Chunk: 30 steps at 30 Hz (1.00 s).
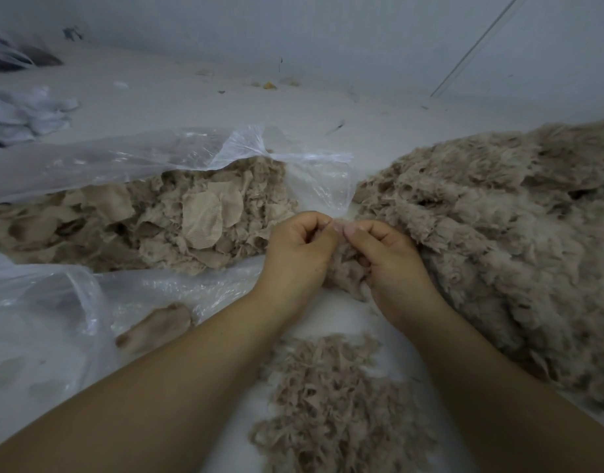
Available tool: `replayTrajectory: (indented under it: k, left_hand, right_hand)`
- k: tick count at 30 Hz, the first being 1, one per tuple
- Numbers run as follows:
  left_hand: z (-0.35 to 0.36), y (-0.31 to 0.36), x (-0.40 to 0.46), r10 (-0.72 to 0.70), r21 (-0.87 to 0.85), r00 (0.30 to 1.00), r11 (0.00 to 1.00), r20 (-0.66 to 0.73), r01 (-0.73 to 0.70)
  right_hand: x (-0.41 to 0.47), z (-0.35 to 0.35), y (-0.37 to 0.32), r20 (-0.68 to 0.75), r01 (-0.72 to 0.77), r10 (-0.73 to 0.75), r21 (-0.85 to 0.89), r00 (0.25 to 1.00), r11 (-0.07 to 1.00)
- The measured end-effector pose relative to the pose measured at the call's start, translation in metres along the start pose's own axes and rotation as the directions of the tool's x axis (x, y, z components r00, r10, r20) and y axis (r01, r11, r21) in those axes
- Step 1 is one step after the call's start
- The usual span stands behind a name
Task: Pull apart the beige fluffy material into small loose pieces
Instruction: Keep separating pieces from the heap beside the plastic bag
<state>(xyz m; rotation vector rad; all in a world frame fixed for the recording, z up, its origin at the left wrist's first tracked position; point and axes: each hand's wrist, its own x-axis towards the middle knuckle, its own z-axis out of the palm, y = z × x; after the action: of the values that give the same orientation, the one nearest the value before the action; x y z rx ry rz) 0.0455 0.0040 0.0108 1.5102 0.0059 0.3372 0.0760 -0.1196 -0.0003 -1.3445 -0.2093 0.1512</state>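
Head view: the left hand [299, 252] and right hand [384, 259], fingertips nearly touching, both pinch a beige tuft [345, 268] held between them. Best to pinch close together and tear off small wisps, dropping them onto the shredded pile [331, 404] below the wrists.

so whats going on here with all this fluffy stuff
A person is pulling beige fluff apart by hand. The left hand and right hand both pinch one small clump between them. Loose shreds lie in a pile below the hands. A big fluffy heap sits to the right, and a clear plastic bag of matted pieces lies open to the left.
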Motion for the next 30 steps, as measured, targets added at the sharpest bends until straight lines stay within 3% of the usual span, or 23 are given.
replayTrajectory:
  k: [7,13,19,30]
  left_hand:
    - [-0.003,-0.005,0.006,0.040,0.170,0.990,0.985,-0.133,-0.017]
    - [-0.004,-0.002,0.004,0.055,0.185,0.997,0.982,-0.046,-0.046]
    - [-0.010,0.008,0.006,0.062,0.129,0.993,0.990,-0.099,-0.049]
    - [-0.010,0.009,0.002,0.066,0.271,0.986,0.962,-0.154,-0.022]
  right_hand:
    - [0.003,-0.004,0.004,-0.026,0.022,-0.020,0.078,0.999,0.997]
    - [-0.001,0.002,0.001,0.016,0.050,-0.049,-0.080,0.999,0.996]
    - [-0.003,0.003,0.000,0.008,0.048,-0.047,-0.060,0.999,0.997]
    - [0.001,0.000,0.006,-0.081,0.020,-0.023,-0.043,0.996,0.999]
